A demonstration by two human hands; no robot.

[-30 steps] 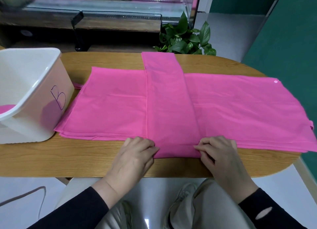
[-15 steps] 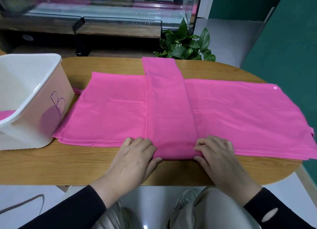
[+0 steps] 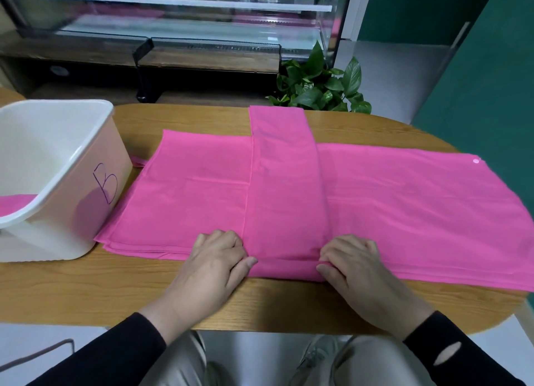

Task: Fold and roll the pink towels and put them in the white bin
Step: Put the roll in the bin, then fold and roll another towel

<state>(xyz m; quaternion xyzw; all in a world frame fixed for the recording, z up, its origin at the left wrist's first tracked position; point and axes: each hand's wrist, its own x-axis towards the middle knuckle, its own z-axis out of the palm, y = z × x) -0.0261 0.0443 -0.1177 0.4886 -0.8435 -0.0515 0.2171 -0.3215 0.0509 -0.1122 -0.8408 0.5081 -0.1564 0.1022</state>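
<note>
A pink towel folded into a long narrow strip [image 3: 284, 189] lies across a stack of flat pink towels [image 3: 404, 212] on the wooden table [image 3: 86, 293]. The strip's near end is turned over into a small first roll. My left hand [image 3: 213, 267] pinches the roll's left end, thumb under the fold. My right hand [image 3: 355, 267] pinches its right end the same way. The white bin [image 3: 72, 160], marked with a "B", stands at the left with pink cloth showing inside.
A leafy potted plant [image 3: 318, 88] stands behind the table's far edge. A glass display case [image 3: 179, 24] fills the background. A green wall [image 3: 491, 82] is at the right. My knees show below the table's near edge.
The near end of the strip has been turned over into a small roll under my fingers. Both hands stayed at the strip's near corners. The camera tilted a little.
</note>
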